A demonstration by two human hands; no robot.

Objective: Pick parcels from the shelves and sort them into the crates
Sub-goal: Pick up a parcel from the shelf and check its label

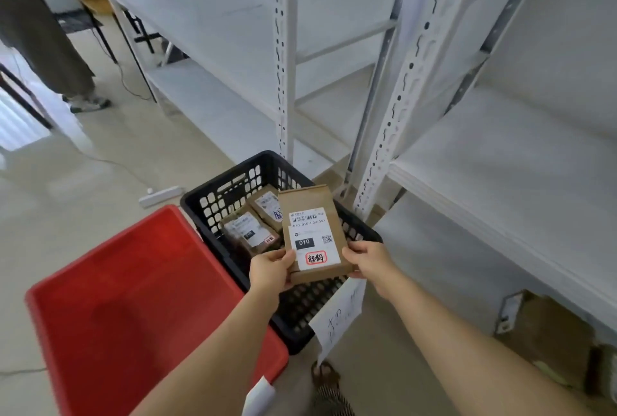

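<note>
A flat brown cardboard parcel with a white shipping label marked 010 hangs over the black lattice crate. My left hand grips its near left corner, thumb on the label. My right hand pinches its near right corner. Two more labelled brown parcels lie inside the black crate. A red crate stands on the floor to the left of the black one, its inside bare.
White metal shelving rises behind and to the right, its boards bare. A paper tag hangs on the black crate's near rim. A power strip and cable lie on the floor. A person's legs stand at far left. Cardboard boxes sit under the right shelf.
</note>
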